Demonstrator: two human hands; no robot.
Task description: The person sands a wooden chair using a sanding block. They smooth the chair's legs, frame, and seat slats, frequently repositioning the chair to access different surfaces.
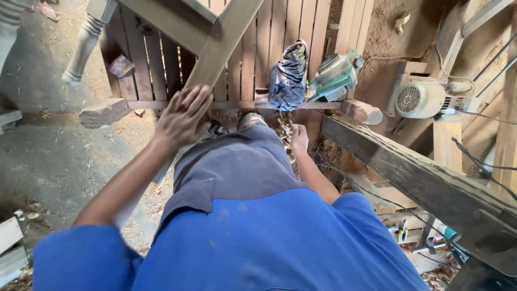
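I look straight down over my blue shirt and grey shorts. My left hand (pixel 183 116) lies flat, fingers spread, on the lower end of a slanted wooden beam (pixel 223 40) that crosses a slatted wooden frame (pixel 280 32). My right hand (pixel 298 137) hangs lower beside my leg, with its fingers curled around a light twisted cord (pixel 285 126) that runs up toward the frame's edge. My foot in a sandal (pixel 250 118) shows just under the frame.
A checked cloth (pixel 288 75) and a green electric power tool (pixel 336 75) rest on the slats. A white electric motor (pixel 423 98) sits to the right behind a heavy dark beam (pixel 409 172). A turned wooden leg (pixel 83 48) stands at upper left. Sawdust covers the concrete floor (pixel 59 156).
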